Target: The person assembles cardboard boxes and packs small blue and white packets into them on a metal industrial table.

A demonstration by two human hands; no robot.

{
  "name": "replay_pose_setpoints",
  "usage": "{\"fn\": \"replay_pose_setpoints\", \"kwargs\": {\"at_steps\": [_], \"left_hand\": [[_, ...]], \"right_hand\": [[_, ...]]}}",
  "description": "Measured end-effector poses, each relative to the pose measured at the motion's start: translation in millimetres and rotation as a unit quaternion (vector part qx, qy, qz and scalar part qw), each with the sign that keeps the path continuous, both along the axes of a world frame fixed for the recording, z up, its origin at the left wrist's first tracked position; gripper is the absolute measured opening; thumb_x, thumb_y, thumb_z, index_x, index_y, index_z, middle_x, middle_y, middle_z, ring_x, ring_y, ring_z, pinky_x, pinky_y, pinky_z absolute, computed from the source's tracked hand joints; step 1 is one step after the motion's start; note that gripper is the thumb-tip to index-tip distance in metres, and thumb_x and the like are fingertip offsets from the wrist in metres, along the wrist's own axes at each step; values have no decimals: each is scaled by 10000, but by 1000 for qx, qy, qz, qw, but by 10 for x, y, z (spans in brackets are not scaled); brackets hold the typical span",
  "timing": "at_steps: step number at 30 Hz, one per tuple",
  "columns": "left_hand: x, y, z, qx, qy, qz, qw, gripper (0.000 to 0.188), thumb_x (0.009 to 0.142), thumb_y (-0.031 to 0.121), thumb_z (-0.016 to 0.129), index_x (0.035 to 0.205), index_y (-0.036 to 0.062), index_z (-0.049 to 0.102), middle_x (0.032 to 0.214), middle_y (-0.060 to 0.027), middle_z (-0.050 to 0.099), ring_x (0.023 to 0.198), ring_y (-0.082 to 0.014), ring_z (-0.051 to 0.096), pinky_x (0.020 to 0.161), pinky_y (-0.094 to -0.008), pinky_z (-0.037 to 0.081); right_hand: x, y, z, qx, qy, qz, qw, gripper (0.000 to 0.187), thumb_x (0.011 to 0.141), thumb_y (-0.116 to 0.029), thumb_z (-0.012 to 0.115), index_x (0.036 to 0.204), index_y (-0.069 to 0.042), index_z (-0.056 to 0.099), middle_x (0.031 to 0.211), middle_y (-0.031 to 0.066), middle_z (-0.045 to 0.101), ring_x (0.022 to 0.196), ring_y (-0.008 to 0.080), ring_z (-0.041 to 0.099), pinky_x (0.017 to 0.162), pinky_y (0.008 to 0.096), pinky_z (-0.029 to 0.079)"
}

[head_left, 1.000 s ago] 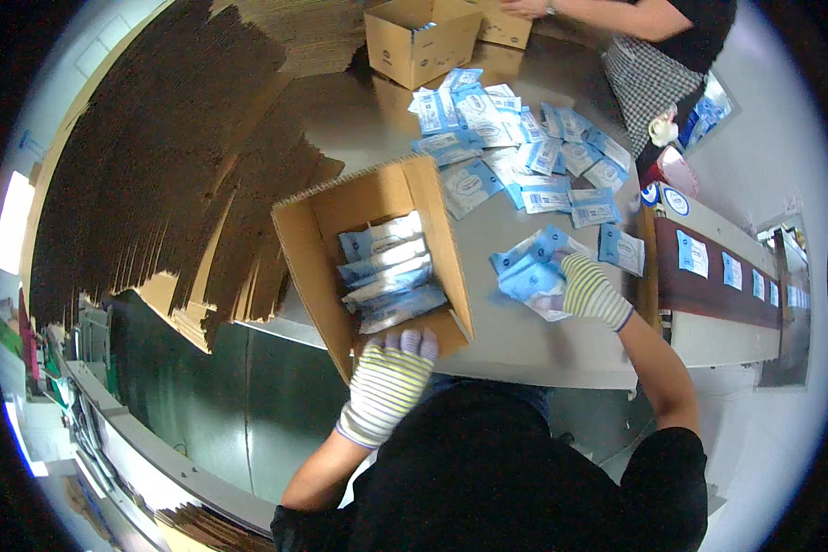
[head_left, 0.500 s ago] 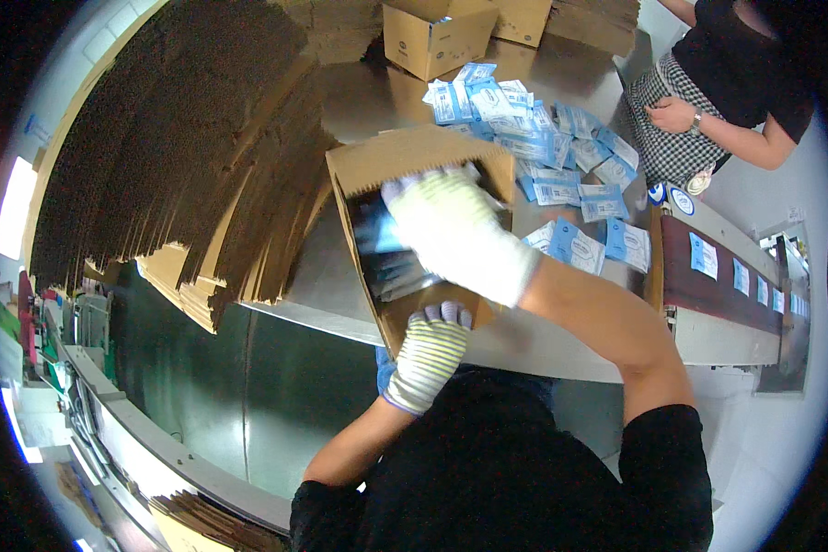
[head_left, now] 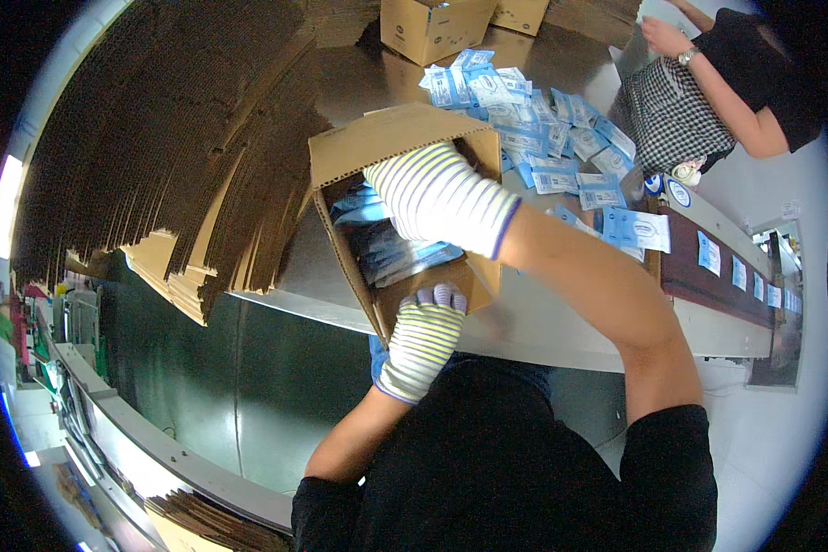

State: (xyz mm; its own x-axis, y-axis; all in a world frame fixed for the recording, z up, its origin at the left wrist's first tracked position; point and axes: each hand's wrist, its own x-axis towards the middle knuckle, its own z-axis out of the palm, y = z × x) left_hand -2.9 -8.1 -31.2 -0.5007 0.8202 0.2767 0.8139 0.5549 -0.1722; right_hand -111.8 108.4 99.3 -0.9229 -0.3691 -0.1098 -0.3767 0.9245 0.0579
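A brown cardboard box (head_left: pixel 412 125) stands open on the metal table in front of me, with several blue-and-white sachets (head_left: pixel 398 260) inside. My left hand (head_left: pixel 421 348), in a striped knit glove, grips the near wall of the box, its fingers hooked over the rim. My right hand (head_left: pixel 444 198), gloved alike, reaches into the box under the far flap. Its fingers are hidden there, so whether they hold anything does not show. Beside the box, to the right, lies a loose pile of blue-and-white sachets (head_left: pixel 531 138).
Tall stacks of flattened cardboard (head_left: pixel 170 138) fill the left of the table (head_left: pixel 350 83). Another open carton (head_left: pixel 432 29) stands at the back. On the right, a dark red conveyor belt (head_left: pixel 695 285) carries single sachets. A co-worker (head_left: pixel 745 83) stands at the far right.
My right hand has shifted slightly left and up within the box. One sachet at the conveyor's end now lies at the pile's edge. The co-worker's hand has risen.
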Motion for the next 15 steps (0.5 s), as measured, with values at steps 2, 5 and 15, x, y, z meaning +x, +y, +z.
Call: {"fn": "replay_pose_setpoints", "kwargs": {"at_steps": [2, 5, 15], "left_hand": [[-8, 77, 19, -9, 2, -15, 1000, 180, 754, 185, 517, 889, 78, 571, 791, -59, 532, 687, -180, 544, 555, -322, 425], [-10, 81, -23, -33, -16, -22, 999, 201, 757, 196, 518, 911, 83, 579, 817, -67, 549, 697, -193, 559, 561, -330, 438], [-25, 83, 86, -48, -38, -28, 998, 227, 758, 190, 518, 953, 89, 574, 837, -76, 550, 735, -207, 568, 584, -355, 451]], "right_hand": [[-135, -90, -498, 25, 108, -92, 990, 327, 765, -185, 623, 1051, -26, 633, 922, 180, 666, 909, 310, 640, 800, 413, 498], [-273, 28, -889, 167, 98, -8, 981, 268, 797, -221, 574, 964, -50, 696, 973, 153, 677, 873, 309, 644, 774, 447, 500], [-115, 26, -708, 99, 58, -9, 993, 323, 839, -191, 492, 1013, 34, 646, 1111, 266, 601, 1030, 387, 585, 905, 498, 441]]}}
